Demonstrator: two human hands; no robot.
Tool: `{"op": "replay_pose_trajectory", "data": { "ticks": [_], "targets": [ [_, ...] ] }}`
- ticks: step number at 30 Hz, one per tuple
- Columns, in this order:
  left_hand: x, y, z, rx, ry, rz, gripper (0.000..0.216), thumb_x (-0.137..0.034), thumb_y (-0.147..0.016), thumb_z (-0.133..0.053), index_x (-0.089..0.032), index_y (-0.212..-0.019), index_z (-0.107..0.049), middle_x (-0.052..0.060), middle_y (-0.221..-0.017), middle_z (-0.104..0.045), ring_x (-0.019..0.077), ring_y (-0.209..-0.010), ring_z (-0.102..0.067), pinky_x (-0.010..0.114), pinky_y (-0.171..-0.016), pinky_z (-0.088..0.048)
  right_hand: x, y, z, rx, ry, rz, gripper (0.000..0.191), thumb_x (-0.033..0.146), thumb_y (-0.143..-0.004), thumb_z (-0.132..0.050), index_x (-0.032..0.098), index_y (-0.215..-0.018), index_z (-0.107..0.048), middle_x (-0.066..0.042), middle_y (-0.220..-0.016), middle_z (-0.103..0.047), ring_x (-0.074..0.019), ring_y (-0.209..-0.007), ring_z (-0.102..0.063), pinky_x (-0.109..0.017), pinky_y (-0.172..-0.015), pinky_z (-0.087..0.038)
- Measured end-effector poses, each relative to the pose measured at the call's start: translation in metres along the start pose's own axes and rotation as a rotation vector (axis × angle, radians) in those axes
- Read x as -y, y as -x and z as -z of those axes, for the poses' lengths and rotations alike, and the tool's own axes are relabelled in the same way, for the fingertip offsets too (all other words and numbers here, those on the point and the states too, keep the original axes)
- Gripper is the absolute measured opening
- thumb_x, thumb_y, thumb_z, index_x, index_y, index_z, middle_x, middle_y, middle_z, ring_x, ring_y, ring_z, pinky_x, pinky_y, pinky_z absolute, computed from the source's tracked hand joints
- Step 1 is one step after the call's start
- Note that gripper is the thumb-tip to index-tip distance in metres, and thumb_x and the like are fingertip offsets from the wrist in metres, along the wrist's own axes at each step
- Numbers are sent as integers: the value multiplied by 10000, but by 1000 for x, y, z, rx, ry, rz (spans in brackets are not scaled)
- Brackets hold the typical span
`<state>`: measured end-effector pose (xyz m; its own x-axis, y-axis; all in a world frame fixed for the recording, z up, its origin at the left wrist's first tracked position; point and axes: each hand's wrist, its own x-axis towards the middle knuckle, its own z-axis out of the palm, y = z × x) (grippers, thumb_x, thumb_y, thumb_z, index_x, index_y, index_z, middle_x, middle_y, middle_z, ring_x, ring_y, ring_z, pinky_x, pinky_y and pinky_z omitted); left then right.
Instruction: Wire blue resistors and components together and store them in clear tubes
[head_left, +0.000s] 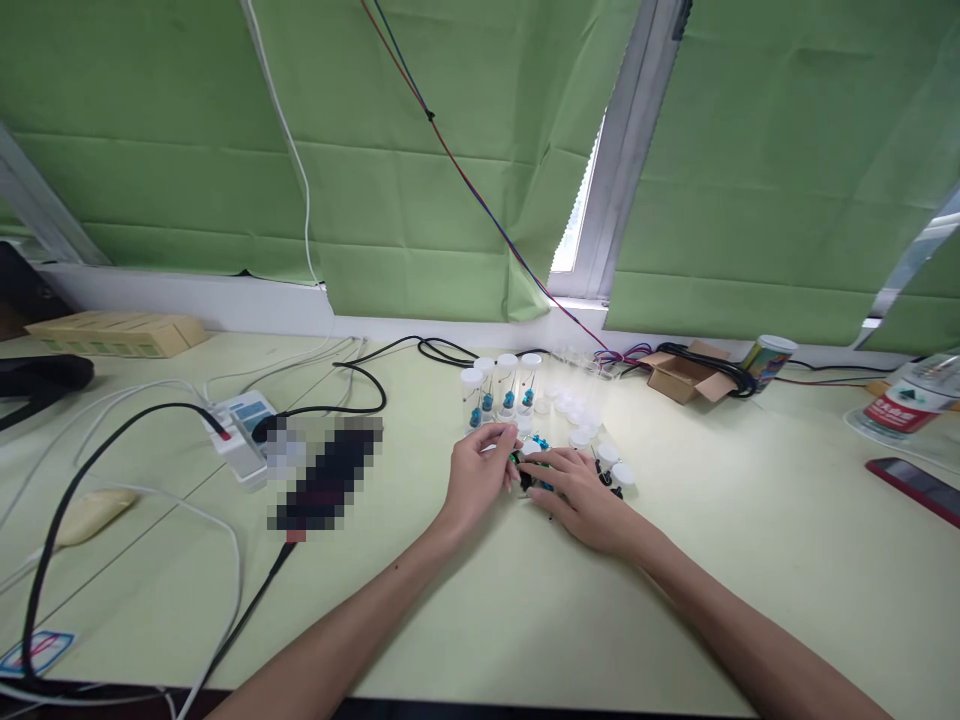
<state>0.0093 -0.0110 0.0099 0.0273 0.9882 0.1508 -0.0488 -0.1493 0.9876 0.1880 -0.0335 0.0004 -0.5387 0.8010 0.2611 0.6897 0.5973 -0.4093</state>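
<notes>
My left hand [481, 470] is closed in a pinch, thumb against forefinger, at the left edge of a small cluster of parts. What it pinches is hidden; a bit of green and black shows beside the fingertips. My right hand [585, 500] is spread palm down with its fingers stretched over the small dark and blue parts, partly covering them. Just behind the hands, several clear vials with white caps [507, 361] stand in a row, small blue pieces [509, 399] visible within. Black pieces [604, 474] and white-capped vials [622, 473] lie right of my right hand.
More clear, white-topped containers [577, 412] stand behind the right hand. At the back are an open cardboard box [686, 375] with black cable and a can [769, 360]. A bottle [911, 400] and red phone [919, 488] lie right; a power strip [244, 440] and loose cables lie left.
</notes>
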Motion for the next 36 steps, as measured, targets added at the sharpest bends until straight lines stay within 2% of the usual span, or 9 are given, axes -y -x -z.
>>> {"op": "replay_pose_trajectory", "data": {
  "ticks": [6, 13, 18, 24, 27, 31, 36],
  "targets": [
    [-2, 0, 0, -1, 2, 7, 381, -532, -805, -625, -157, -871, -646, 48, -818, -654, 92, -484, -533, 230, -455, -428, 0, 0, -4, 14, 25, -18, 380, 367, -1013, -360, 300, -1345, -533, -30, -1392, -545, -270, -1252, -433, -504, -1076, -262],
    [-2, -1, 2, 28, -9, 9, 382, -542, -796, -627, -162, -834, -653, 41, -803, -654, 97, -489, -540, 236, -456, -427, -3, 0, -6, -21, -7, -17, 375, 336, -1005, -390, 292, -1351, -530, -31, -1386, -553, -269, -1238, -453, -503, -1066, -282],
    [-4, -3, 3, 59, -10, 22, 399, -533, -784, -649, -151, -900, -665, 69, -861, -673, 113, -537, -565, 242, -464, -451, -4, -3, -7, -120, -107, -22, 345, 291, -1001, -406, 297, -1293, -587, -43, -1305, -611, -262, -1197, -501, -501, -1036, -339],
    [-7, -1, 2, 59, 46, 73, 386, -490, -762, -697, -133, -907, -678, 73, -846, -674, 106, -543, -560, 248, -518, -466, -6, -4, -4, -338, -261, -77, 278, 277, -957, -484, 263, -1165, -668, -70, -1175, -673, -254, -1127, -572, -441, -961, -462],
    [-7, 0, 1, 45, 96, 124, 385, -472, -750, -718, -125, -916, -692, 72, -825, -673, 99, -556, -553, 242, -547, -463, -7, -5, -4, -420, -348, -115, 222, 299, -928, -534, 242, -1085, -680, -72, -1110, -685, -236, -1016, -632, -403, -893, -514],
    [-6, 0, 1, 40, 171, 168, 369, -469, -777, -695, -122, -904, -696, 76, -841, -673, 93, -584, -555, 236, -583, -467, -7, -5, -4, -460, -488, -177, 184, 342, -889, -596, 212, -999, -665, -75, -998, -689, -218, -895, -656, -376, -818, -553],
    [-6, 1, 1, 45, 228, 231, 324, -419, -826, -648, -121, -949, -683, 38, -682, -629, 101, -564, -555, 245, -598, -474, -9, -5, -8, -458, -636, -210, 230, 372, -845, -657, 199, -996, -646, -83, -983, -678, -220, -902, -646, -377, -842, -549]
  ]
}}
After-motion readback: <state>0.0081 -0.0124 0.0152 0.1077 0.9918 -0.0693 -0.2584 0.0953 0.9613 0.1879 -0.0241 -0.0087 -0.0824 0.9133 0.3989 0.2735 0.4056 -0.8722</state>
